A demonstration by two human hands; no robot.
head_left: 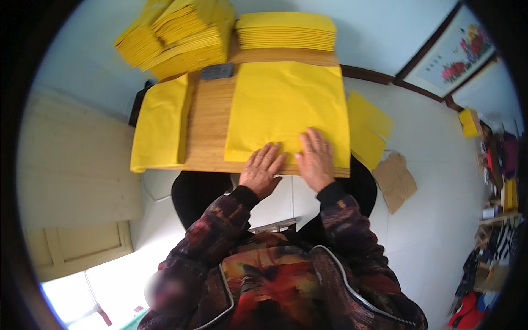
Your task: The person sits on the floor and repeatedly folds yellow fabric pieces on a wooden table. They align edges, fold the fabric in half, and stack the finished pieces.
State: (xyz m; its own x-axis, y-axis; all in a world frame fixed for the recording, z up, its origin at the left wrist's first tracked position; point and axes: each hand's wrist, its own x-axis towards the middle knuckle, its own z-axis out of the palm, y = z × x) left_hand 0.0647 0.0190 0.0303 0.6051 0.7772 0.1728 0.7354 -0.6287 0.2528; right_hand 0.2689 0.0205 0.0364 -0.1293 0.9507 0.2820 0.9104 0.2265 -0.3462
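A large yellow sheet [289,102], felt-like in look, lies flat on the right half of the wooden table [212,121]. My left hand [263,169] rests on the sheet's near edge, fingers stretched out and a little apart. Beside it, my right hand [316,159] lies flat on the near right part of the sheet, its fingers extended. Neither hand grips anything. On the table's left side is a folded yellow piece [159,124], its near end at the table edge. A small dark grey block [217,71] sits between that piece and the sheet, toward the back.
A neat stack of folded yellow pieces [286,30] stands at the back; bulkier yellow bundles [187,36] pile up at the back left. Right of the table are more yellow sheets [367,129] and brown paper [395,181] on the floor. A pale cabinet [82,159] stands left.
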